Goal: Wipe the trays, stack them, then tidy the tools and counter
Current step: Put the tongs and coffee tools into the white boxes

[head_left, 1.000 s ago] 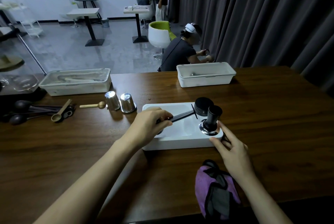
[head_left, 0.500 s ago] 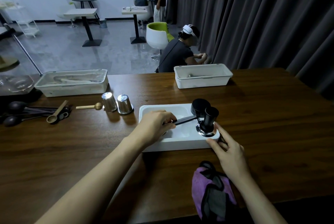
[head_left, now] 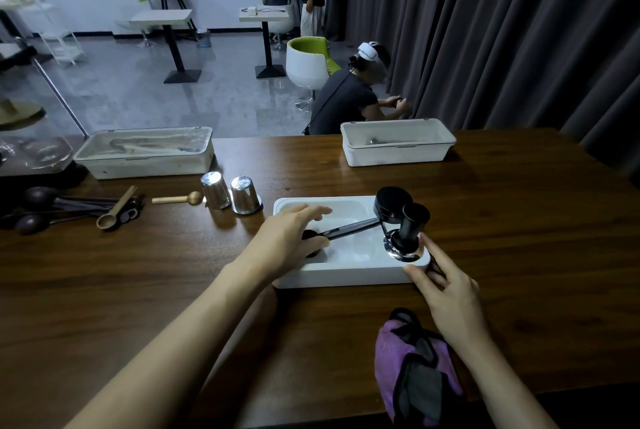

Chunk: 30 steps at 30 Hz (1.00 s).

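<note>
A white tray [head_left: 346,274] lies on the wooden counter [head_left: 138,290] in front of me. Inside it rest a black long-handled tool [head_left: 356,228] with a round black head and a black tamper [head_left: 408,232] on a chrome base. My left hand [head_left: 291,238] hovers over the tray's left end, fingers stretched out above the handle's tip, not curled round it. My right hand [head_left: 446,290] touches the tray's near right corner with straight fingers. A purple and grey cloth [head_left: 415,369] lies bunched at the counter's front edge, under my right wrist.
Another white tray [head_left: 398,151] stands at the back right, and a soiled one [head_left: 145,160] at the back left. Two upturned metal cups [head_left: 230,194], a wooden spoon [head_left: 176,199], a wooden scoop [head_left: 114,215] and dark spoons [head_left: 41,210] lie to the left. A person crouches behind the counter.
My left hand gripped the black handle before; its fingers have now straightened and the tool lies in the tray. The right hand stays at the tray's corner.
</note>
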Each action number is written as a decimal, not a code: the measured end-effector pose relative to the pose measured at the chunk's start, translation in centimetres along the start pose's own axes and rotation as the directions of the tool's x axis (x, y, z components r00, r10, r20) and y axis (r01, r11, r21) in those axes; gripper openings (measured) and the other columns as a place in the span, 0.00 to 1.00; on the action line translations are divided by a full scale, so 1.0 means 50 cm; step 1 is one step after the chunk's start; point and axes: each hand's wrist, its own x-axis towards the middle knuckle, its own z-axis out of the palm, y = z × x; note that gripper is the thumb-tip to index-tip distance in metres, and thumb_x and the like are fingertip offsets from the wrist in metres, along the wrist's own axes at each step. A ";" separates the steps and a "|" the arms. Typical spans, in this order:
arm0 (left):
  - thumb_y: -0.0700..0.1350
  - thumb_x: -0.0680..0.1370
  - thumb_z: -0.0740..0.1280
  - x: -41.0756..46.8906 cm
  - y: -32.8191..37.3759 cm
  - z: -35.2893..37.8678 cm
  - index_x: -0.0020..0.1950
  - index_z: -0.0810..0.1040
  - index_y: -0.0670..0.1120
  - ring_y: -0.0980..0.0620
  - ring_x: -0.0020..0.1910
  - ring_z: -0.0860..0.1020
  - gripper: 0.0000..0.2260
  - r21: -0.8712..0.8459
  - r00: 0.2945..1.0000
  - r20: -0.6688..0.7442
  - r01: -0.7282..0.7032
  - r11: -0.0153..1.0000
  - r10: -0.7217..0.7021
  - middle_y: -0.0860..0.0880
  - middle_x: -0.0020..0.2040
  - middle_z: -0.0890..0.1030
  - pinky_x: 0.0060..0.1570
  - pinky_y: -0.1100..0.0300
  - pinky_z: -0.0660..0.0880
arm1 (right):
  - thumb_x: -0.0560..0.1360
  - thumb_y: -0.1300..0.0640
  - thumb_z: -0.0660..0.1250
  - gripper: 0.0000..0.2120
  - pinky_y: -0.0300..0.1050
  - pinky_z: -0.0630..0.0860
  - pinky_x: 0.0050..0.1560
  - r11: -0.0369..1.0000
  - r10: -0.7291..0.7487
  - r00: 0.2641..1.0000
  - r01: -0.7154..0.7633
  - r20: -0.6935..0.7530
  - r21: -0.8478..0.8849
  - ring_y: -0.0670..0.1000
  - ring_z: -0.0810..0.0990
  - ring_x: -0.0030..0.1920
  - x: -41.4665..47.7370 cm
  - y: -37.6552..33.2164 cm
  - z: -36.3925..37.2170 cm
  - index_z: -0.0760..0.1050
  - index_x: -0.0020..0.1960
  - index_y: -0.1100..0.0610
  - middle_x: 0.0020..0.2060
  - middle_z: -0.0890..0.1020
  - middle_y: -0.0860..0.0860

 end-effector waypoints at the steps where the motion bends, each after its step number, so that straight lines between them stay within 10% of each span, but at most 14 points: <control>1: 0.56 0.78 0.72 -0.009 -0.005 -0.007 0.70 0.75 0.57 0.57 0.62 0.76 0.21 -0.028 0.999 -0.047 -0.008 1.000 0.007 0.59 0.63 0.79 0.59 0.59 0.73 | 0.73 0.42 0.71 0.27 0.38 0.77 0.55 1.000 0.003 1.000 -0.003 -0.002 -0.003 0.33 0.77 0.54 0.000 0.000 0.000 0.64 0.65 0.21 0.54 0.73 0.25; 8: 0.50 0.79 0.73 -0.066 -0.082 -0.068 0.62 0.82 0.53 0.59 0.43 0.81 0.12 -0.170 0.862 -0.492 0.046 0.984 -0.125 0.59 0.56 0.80 0.46 0.67 0.75 | 0.76 0.51 0.72 0.29 0.40 0.75 0.56 1.000 0.005 1.000 -0.005 -0.001 -0.001 0.35 0.77 0.55 -0.003 -0.007 0.001 0.64 0.66 0.25 0.56 0.75 0.30; 19: 0.51 0.76 0.75 -0.080 -0.203 -0.100 0.69 0.79 0.54 0.70 0.44 0.74 0.21 -0.273 0.723 -0.554 0.311 0.911 -0.413 0.54 0.74 0.71 0.52 0.62 0.68 | 0.75 0.54 0.72 0.30 0.55 0.72 0.67 0.996 0.087 0.996 -0.087 0.004 0.018 0.54 0.77 0.64 0.002 -0.024 0.012 0.66 0.72 0.36 0.70 0.75 0.52; 25: 0.50 0.78 0.73 -0.042 -0.254 -0.123 0.74 0.74 0.57 0.56 0.73 0.70 0.24 -0.224 0.761 -0.486 0.366 0.903 -0.429 0.50 0.77 0.71 0.60 0.65 0.63 | 0.74 0.55 0.73 0.30 0.53 0.75 0.64 0.998 0.070 0.997 -0.071 0.014 0.002 0.51 0.78 0.60 0.010 -0.029 0.024 0.69 0.72 0.36 0.67 0.78 0.51; 30: 0.50 0.78 0.72 -0.025 -0.287 -0.124 0.71 0.78 0.57 0.55 0.67 0.77 0.21 -0.182 0.800 -0.460 0.339 0.923 -0.384 0.52 0.71 0.78 0.61 0.59 0.71 | 0.74 0.57 0.73 0.29 0.43 0.77 0.59 0.999 0.039 0.999 -0.040 0.012 0.022 0.49 0.79 0.57 0.012 -0.037 0.025 0.70 0.67 0.32 0.61 0.78 0.45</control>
